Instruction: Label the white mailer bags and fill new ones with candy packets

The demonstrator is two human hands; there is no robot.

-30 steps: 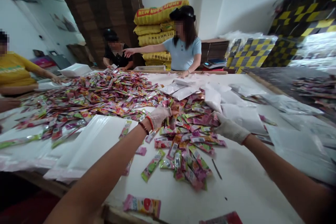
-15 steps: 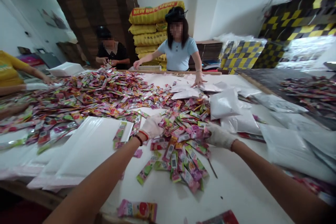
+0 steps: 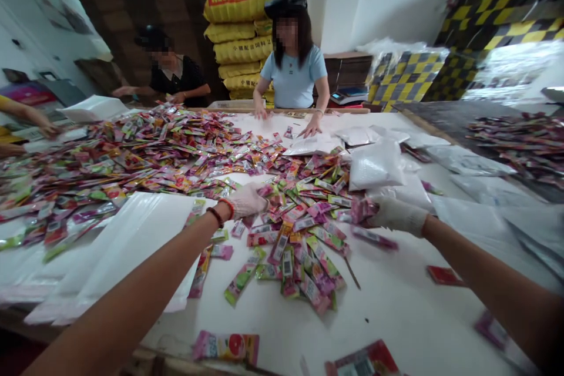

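My left hand (image 3: 247, 201), in a white knit glove, is at the left side of a loose heap of small printed sachets (image 3: 304, 226). Its fingers are curled together against a pink sachet (image 3: 265, 190) at the heap's edge. On the heap's right side my right hand (image 3: 396, 215), also gloved, is closed on a few pink sachets (image 3: 363, 210). A purple sachet (image 3: 374, 237), blurred, lies just below that hand. The sachets are pink, green and orange, several with barcodes. My right fingertips are partly hidden behind the sachets.
White padded mailers (image 3: 132, 247) lie stacked at left, and filled white pouches (image 3: 376, 165) at right. A larger sachet pile (image 3: 145, 147) spreads across the far left. A co-worker in light blue (image 3: 293, 73) stands opposite; another in black (image 3: 178, 79) is farther left. Loose sachets (image 3: 227, 346) lie near the front edge.
My hands have moved apart: the left leftward, the right rightward with pink sachets in it. The co-worker opposite has brought both hands closer together on the table.
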